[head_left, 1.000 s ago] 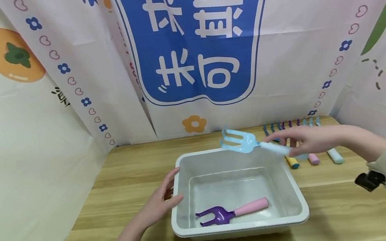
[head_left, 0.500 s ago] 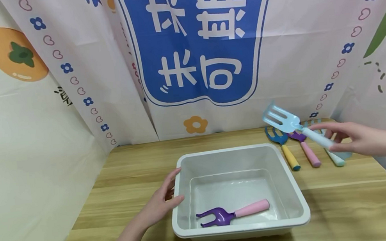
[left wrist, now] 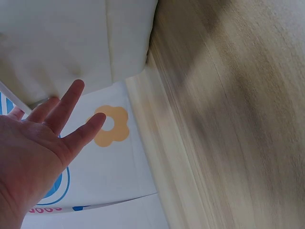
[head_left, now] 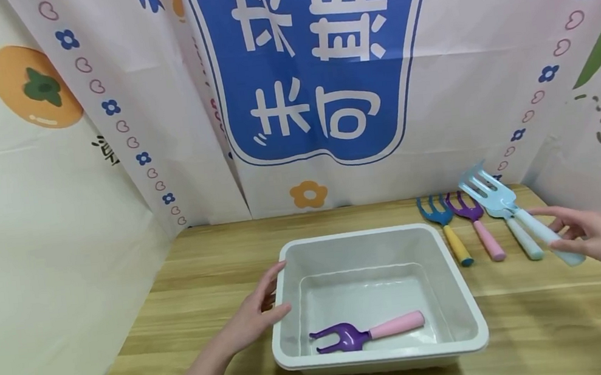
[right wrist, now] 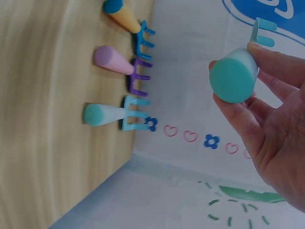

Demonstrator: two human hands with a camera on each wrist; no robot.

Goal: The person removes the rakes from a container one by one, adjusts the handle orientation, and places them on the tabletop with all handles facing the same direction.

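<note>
My right hand [head_left: 594, 239] pinches the pale handle of a light blue garden hand fork [head_left: 491, 195], raised over the table's right side with its tines pointing up and left. In the right wrist view, thumb and fingers close round its handle [right wrist: 232, 80], whose turquoise end faces the camera. At the left rim of a grey plastic basin [head_left: 381, 355] is my left hand [head_left: 255, 308], fingers spread and fairly straight; the left wrist view shows the fingers [left wrist: 71, 102] along its outer wall. Inside the basin lies a purple hand fork with a pink handle [head_left: 397, 324].
Right of the basin several hand forks lie in a row: a blue one with a yellow handle [head_left: 456, 244], a purple one with a pink handle [head_left: 487, 241], and a light blue one [head_left: 526, 240] partly behind the held fork. A printed cloth [head_left: 195, 180] hangs behind the wooden table [head_left: 214, 251].
My right hand has carried the light blue hand fork from above the basin's back right corner to the right, over the row of forks. My left hand stays at the rim.
</note>
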